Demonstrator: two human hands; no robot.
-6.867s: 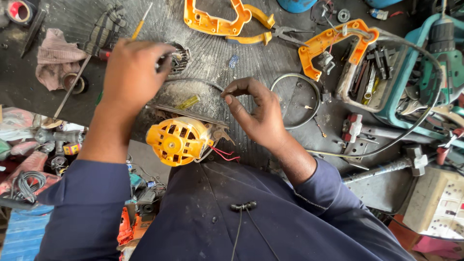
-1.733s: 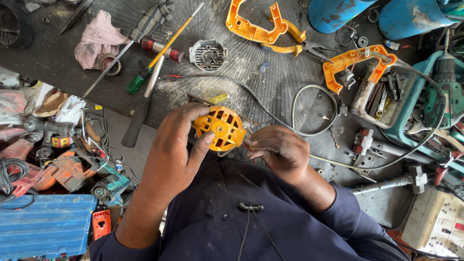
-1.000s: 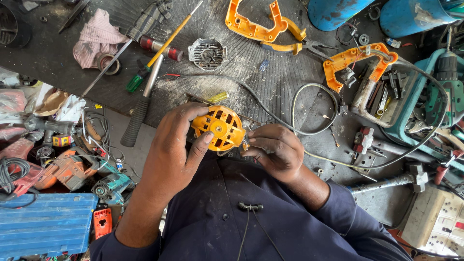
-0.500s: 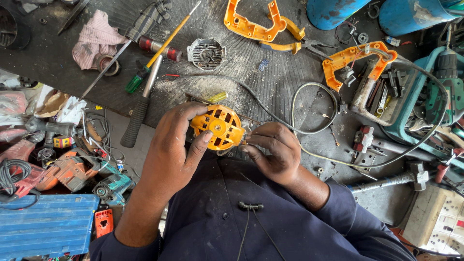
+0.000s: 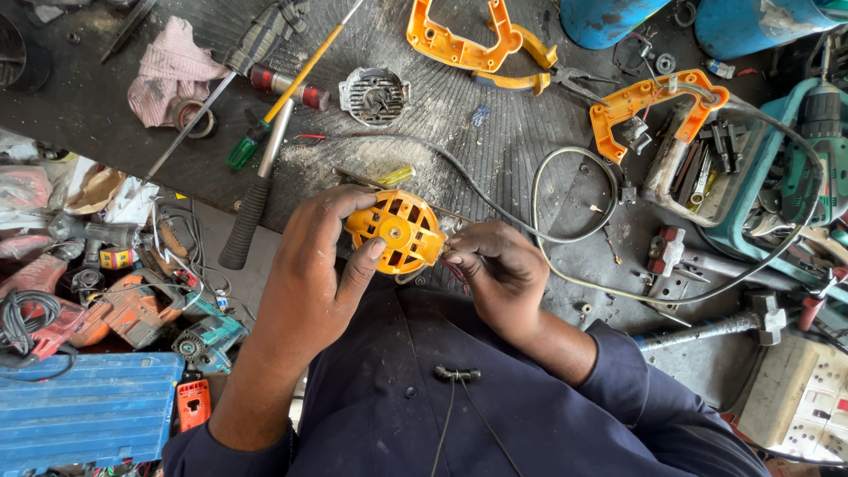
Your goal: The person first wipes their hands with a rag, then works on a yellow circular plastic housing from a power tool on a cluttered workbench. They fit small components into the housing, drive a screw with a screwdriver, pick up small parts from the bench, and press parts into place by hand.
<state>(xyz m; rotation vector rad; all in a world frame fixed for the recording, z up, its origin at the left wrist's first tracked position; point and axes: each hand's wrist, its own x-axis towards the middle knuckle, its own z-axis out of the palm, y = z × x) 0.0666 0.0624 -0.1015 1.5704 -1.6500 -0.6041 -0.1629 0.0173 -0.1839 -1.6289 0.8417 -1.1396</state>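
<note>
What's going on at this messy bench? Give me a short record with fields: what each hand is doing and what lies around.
Left hand: grips the round orange motor housing from its side.
Right hand: fingertips pinched at the housing's right edge; what they pinch is too small to tell.
Behind: grey metal end cap, green-handled screwdriver, orange handle shells.
Surface: dark workbench, black cable.

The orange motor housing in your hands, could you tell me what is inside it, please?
Through the vent slots of the orange housing only dark hollows and a small metal centre hub show. The left hand covers its side, the right hand its other edge; the windings are not visible.
</note>
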